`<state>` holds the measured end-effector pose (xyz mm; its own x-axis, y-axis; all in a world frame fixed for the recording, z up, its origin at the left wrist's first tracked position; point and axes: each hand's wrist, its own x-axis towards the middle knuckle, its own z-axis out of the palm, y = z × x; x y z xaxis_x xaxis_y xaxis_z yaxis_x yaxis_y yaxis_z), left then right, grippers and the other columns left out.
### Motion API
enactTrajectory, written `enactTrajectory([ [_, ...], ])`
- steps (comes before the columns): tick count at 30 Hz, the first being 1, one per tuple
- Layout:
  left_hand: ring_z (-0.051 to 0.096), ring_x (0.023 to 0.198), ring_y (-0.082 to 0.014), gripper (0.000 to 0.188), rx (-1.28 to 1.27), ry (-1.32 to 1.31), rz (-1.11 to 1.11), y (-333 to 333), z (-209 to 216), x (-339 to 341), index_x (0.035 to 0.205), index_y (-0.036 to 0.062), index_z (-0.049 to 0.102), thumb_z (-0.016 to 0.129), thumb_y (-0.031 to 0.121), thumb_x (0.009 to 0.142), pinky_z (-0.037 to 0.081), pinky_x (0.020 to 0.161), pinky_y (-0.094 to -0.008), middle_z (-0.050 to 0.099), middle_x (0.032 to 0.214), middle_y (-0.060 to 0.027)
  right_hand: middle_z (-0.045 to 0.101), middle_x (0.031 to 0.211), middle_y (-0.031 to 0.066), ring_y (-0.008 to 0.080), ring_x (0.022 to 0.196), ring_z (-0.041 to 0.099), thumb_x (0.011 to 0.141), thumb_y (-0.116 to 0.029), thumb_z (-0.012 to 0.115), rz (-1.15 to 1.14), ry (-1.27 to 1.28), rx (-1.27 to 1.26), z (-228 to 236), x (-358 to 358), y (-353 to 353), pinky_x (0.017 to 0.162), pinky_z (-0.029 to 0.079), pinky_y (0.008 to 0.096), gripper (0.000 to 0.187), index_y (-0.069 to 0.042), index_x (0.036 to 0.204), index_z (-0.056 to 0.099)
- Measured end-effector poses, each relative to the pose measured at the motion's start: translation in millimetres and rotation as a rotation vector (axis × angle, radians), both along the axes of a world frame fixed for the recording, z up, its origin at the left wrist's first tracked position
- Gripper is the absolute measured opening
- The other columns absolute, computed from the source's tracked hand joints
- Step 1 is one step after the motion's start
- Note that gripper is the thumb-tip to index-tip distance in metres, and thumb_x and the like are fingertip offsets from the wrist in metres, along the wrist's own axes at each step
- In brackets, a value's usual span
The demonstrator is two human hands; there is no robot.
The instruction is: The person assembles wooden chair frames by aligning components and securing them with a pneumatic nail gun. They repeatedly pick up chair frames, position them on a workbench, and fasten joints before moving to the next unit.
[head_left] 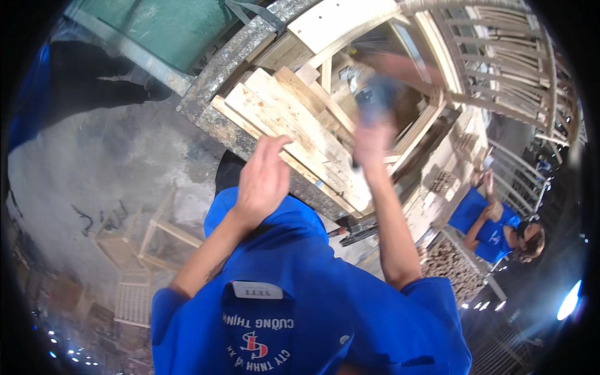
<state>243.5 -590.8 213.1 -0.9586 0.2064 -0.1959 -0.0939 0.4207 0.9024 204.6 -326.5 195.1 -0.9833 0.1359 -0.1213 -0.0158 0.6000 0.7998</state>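
Note:
My right hand (374, 145) is wrapped round the handle of a dark blue-grey power tool (377, 100). Motion smears the tool, so its exact kind cannot be made out. It is over a pale wooden frame (417, 134) on the workbench. My left hand (265, 178) holds nothing; its fingers stretch out over the bench's near edge, beside several pale wooden boards (300, 125). Whether the fingertips touch the wood I cannot tell. A reddish blur (409, 67) lies beyond the tool, too smeared to name.
A worn metal edge (209, 103) borders the bench on the left, near a green surface (169, 31). Slatted wooden pieces (506, 56) stand at the far right. Another person in blue (490, 225) sits to the right. Wooden frames (134, 262) lie on the floor at left.

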Motion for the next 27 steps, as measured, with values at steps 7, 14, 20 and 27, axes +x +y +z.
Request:
enactTrajectory([
  [7, 0.062, 0.084, -0.0386, 0.039, -0.068, 0.031, 0.319, -61, -23, 48, 0.130, 0.0003, 0.055, 0.050, -0.002, 0.091, 0.051, 0.077, -0.0464, 0.055, 0.107, -0.0226, 0.044, 0.063, -0.0063, 0.0034, 0.051, 0.039, 0.107, -0.022, 0.057, -0.068, 0.436, -1.977, 183, -96, -56, 0.047, 0.032, 0.0230, 0.020, -0.009, 0.093, 0.062],
  [14, 0.059, 0.088, -0.0298, 0.041, -0.038, 0.193, 0.397, -64, -8, 3, 0.131, 0.0010, 0.055, 0.052, -0.003, 0.091, 0.050, 0.079, -0.0403, 0.056, 0.109, -0.0177, 0.061, 0.067, 0.0097, 0.0245, 0.066, 0.063, 0.099, -0.026, 0.064, -0.501, 0.049, -1.406, -46, 33, -8, 0.068, 0.053, 0.0406, 0.028, 0.002, 0.102, 0.068],
  [20, 0.061, 0.099, -0.0203, 0.040, 0.246, 0.012, -0.302, 17, 36, -29, 0.134, -0.0017, 0.057, 0.064, 0.014, 0.098, 0.050, 0.089, -0.0332, 0.062, 0.122, -0.0129, 0.053, 0.067, -0.0049, 0.0069, 0.058, 0.051, 0.105, -0.029, 0.061, -0.546, 0.735, -2.111, 165, 54, -32, 0.052, 0.044, 0.0298, 0.029, -0.003, 0.094, 0.064],
  [27, 0.054, 0.058, -0.0071, 0.022, -0.263, -0.166, -0.444, 52, 25, -69, 0.118, 0.0036, 0.064, 0.067, 0.011, 0.097, 0.046, 0.056, -0.0275, 0.059, 0.066, -0.0003, 0.056, 0.122, 0.0192, 0.0379, 0.116, 0.054, 0.091, -0.021, 0.075, -0.760, 1.423, -1.425, 47, 169, -4, 0.104, 0.042, 0.0445, 0.048, 0.002, 0.127, 0.055],
])
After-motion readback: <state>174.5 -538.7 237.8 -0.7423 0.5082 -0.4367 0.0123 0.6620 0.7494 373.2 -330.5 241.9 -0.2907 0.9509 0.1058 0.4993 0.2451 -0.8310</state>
